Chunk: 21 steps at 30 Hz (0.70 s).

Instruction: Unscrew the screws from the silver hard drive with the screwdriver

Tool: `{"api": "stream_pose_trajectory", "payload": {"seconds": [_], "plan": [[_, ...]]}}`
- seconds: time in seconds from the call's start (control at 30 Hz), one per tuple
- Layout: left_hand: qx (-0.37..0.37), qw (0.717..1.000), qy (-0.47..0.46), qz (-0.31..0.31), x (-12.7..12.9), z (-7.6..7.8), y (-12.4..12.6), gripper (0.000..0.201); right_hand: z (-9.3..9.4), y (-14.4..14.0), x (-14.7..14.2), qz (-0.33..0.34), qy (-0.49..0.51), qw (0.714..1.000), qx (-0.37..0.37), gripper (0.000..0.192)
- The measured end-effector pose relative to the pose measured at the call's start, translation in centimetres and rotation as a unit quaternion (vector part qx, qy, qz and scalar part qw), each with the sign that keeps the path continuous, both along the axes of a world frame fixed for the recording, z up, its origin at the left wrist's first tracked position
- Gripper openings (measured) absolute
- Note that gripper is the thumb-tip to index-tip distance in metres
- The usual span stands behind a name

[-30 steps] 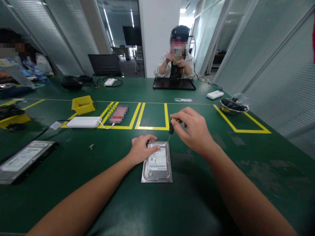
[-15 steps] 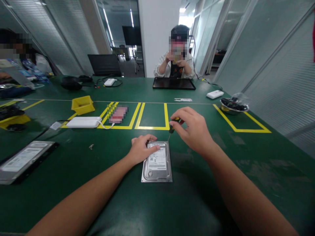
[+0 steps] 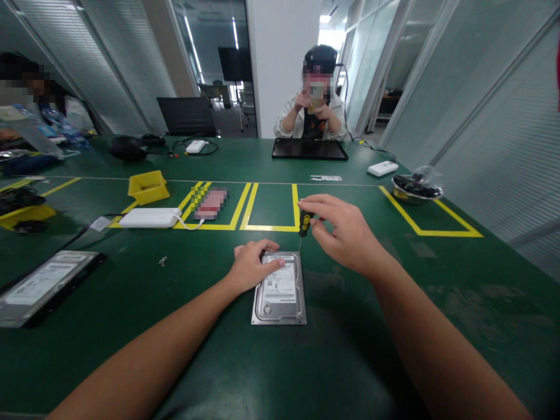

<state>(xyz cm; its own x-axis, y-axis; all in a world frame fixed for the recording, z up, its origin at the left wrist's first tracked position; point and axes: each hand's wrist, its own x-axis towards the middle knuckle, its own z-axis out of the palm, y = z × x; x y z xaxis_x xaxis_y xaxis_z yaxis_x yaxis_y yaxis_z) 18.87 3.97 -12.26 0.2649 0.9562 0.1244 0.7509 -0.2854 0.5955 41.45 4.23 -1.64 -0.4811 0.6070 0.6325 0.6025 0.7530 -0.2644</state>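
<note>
One green table (image 3: 175,350) carries a silver hard drive (image 3: 280,289) lying flat near its front middle. The left hand (image 3: 251,265) rests on the drive's far left corner, fingers spread flat. The right hand (image 3: 345,233) pinches a small screwdriver (image 3: 304,224) upright, its tip at the drive's far right corner.
</note>
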Motion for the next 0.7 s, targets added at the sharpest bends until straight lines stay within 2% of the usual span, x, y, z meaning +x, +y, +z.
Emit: {"api": "stream_pose_trajectory", "payload": {"seconds": [0.17,0.4,0.7], "plan": [[0.003,1.000,0.000,0.000,-0.01,-0.10,0.10,0.040,-0.10,0.19,0.01,-0.017,-0.007,1.000,0.001,0.035],[0.009,1.000,-0.001,0.000,-0.11,-0.34,0.11,0.039,-0.41,0.38,-0.20,-0.057,-0.004,0.998,0.016,0.017],[0.004,1.000,0.002,0.005,-0.01,-0.18,0.03,0.040,-0.39,0.37,-0.08,-0.055,-0.004,0.998,0.015,0.014]]}}
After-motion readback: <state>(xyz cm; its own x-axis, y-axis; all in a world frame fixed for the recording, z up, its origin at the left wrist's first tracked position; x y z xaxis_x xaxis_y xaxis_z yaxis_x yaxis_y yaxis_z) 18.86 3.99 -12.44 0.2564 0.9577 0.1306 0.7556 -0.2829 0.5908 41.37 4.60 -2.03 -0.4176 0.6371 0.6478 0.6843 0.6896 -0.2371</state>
